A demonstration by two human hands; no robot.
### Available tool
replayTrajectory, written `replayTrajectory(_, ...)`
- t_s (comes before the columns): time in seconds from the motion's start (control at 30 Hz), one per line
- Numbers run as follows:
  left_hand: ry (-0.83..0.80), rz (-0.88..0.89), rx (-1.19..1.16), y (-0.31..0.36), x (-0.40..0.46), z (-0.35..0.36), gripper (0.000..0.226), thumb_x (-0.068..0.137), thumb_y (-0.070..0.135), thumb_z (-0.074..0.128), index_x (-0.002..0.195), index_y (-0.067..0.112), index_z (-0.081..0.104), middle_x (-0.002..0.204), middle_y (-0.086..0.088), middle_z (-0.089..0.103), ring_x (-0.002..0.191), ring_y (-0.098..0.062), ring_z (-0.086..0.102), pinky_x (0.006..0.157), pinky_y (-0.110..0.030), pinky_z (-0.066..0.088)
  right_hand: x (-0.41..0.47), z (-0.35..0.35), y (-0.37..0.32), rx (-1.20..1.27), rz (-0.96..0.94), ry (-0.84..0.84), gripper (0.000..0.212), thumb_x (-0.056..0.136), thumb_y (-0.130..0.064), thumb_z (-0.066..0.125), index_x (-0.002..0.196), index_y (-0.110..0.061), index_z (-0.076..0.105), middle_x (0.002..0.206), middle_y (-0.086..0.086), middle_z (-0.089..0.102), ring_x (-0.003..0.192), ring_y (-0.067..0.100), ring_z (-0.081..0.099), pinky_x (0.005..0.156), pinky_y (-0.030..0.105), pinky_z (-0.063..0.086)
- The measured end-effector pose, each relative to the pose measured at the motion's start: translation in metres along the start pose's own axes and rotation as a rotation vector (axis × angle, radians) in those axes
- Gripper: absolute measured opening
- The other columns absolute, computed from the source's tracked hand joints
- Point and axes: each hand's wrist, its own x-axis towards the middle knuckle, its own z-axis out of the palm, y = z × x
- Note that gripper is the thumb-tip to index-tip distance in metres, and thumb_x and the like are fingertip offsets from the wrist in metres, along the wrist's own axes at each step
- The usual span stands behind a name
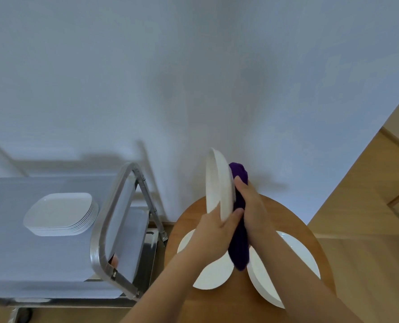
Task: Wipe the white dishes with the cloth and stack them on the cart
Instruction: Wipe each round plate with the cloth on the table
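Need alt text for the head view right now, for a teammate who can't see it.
Left hand holds a white dish on edge above a round wooden table while the right hand presses a purple cloth against it. Two more dishes lie on the table; a stack of white plates sits on the cart at left.

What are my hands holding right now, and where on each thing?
The left hand grips the white dish by its lower rim, held on edge. The right hand presses the purple cloth against the dish's far face, gripping the cloth's middle.
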Motion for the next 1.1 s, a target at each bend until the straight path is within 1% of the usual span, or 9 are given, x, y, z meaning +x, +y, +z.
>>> replayTrajectory(0.1, -0.130, 0.083, 0.336, 0.002, -0.005, -0.008, 0.035, 0.100, 0.044, 0.039, 0.130, 0.027, 0.042, 0.092, 0.009, 0.060, 0.075, -0.006, 0.059, 0.066, -0.017, 0.050, 0.003, -0.007, -0.008, 0.049, 0.124, -0.052, 0.074, 0.061, -0.063, 0.066, 0.125, -0.030, 0.053, 0.110, 0.004, 0.068, 0.093, 0.024, 0.068, 0.073, 0.035, 0.057)
replayTrajectory(0.23, -0.313, 0.123, 0.790, 0.001, 0.001, -0.017, 0.061, 0.102, 0.046, 0.027, 0.145, 0.048, -0.017, 0.149, -0.018, 0.033, 0.111, -0.029, 0.056, 0.095, -0.035, 0.044, 0.009, -0.017, -0.014, 0.171, 0.389, -0.057, 0.104, 0.031, -0.064, 0.085, 0.121, -0.019, 0.056, 0.107, 0.014, 0.069, 0.093, 0.035, 0.068, 0.074, 0.043, 0.056)
replayTrajectory(0.4, -0.317, 0.174, 1.178, -0.011, 0.006, -0.031, 0.069, 0.094, 0.063, 0.027, 0.144, 0.049, -0.018, 0.148, -0.014, 0.034, 0.136, -0.031, 0.034, 0.115, -0.058, 0.007, 0.006, -0.029, -0.011, 0.206, 0.427, -0.071, 0.055, 0.055, -0.026, 0.069, 0.105, -0.005, 0.060, 0.078, 0.015, 0.072, 0.066, 0.030, 0.070, 0.055, 0.035, 0.054)
replayTrajectory(0.57, 0.129, 0.103, 0.753, -0.030, 0.005, -0.061, 0.092, 0.070, 0.091, 0.028, 0.145, 0.050, -0.006, 0.154, 0.019, 0.006, 0.148, -0.014, -0.005, 0.115, -0.050, -0.011, 0.005, -0.044, 0.002, 0.212, 0.307, 0.116, 0.017, 0.066, -0.020, 0.053, 0.079, -0.010, 0.058, 0.052, 0.002, 0.061, 0.043, 0.016, 0.059, 0.040, 0.025, 0.047)
replayTrajectory(0.67, 0.399, -0.247, 0.077, -0.035, 0.014, -0.076, 0.074, 0.092, 0.045, 0.057, 0.153, 0.023, 0.020, 0.156, -0.004, 0.028, 0.139, -0.027, 0.036, 0.110, -0.049, 0.034, 0.001, -0.048, 0.007, 0.208, 0.307, 0.160, 0.015, 0.062, -0.020, 0.056, 0.075, -0.011, 0.059, 0.053, 0.001, 0.062, 0.044, 0.015, 0.060, 0.040, 0.023, 0.047)
replayTrajectory(0.73, 0.289, -0.445, -0.616, -0.035, 0.015, -0.082, 0.040, 0.093, 0.025, 0.058, 0.130, 0.013, 0.052, 0.124, -0.015, 0.064, 0.097, -0.028, 0.070, 0.073, -0.042, 0.059, -0.002, -0.044, 0.005, 0.196, 0.367, 0.155, 0.010, 0.070, -0.020, 0.057, 0.073, -0.011, 0.060, 0.052, 0.002, 0.062, 0.041, 0.016, 0.060, 0.038, 0.023, 0.047)
replayTrajectory(0.8, 0.173, -0.484, -0.966, -0.040, 0.009, -0.085, 0.023, 0.087, 0.019, 0.058, 0.106, 0.009, 0.065, 0.095, -0.016, 0.074, 0.075, -0.032, 0.073, 0.055, -0.042, 0.058, -0.003, -0.038, 0.001, 0.170, 0.424, 0.154, 0.016, 0.081, -0.024, 0.055, 0.074, -0.011, 0.062, 0.052, 0.005, 0.065, 0.042, 0.018, 0.062, 0.039, 0.024, 0.048)
replayTrajectory(0.97, 0.129, -0.291, -1.221, -0.060, 0.006, -0.077, 0.032, 0.086, 0.026, 0.050, 0.108, 0.011, 0.069, 0.100, -0.017, 0.073, 0.084, -0.036, 0.071, 0.061, -0.048, 0.058, 0.007, -0.042, -0.002, -0.358, 0.209, 0.342, 0.035, 0.080, -0.054, 0.060, 0.082, -0.019, 0.061, 0.073, 0.003, 0.067, 0.070, 0.020, 0.064, 0.057, 0.029, 0.046)
replayTrajectory(1.1, 0.168, -0.210, -1.201, -0.062, 0.005, -0.070, 0.041, 0.094, 0.033, 0.042, 0.091, 0.018, 0.080, 0.097, -0.012, 0.075, 0.085, -0.030, 0.073, 0.061, -0.042, 0.059, 0.012, -0.036, -0.008, -0.362, -0.125, 0.405, 0.047, 0.078, -0.067, 0.044, 0.099, -0.029, 0.060, 0.079, -0.004, 0.069, 0.072, 0.018, 0.067, 0.059, 0.033, 0.052)
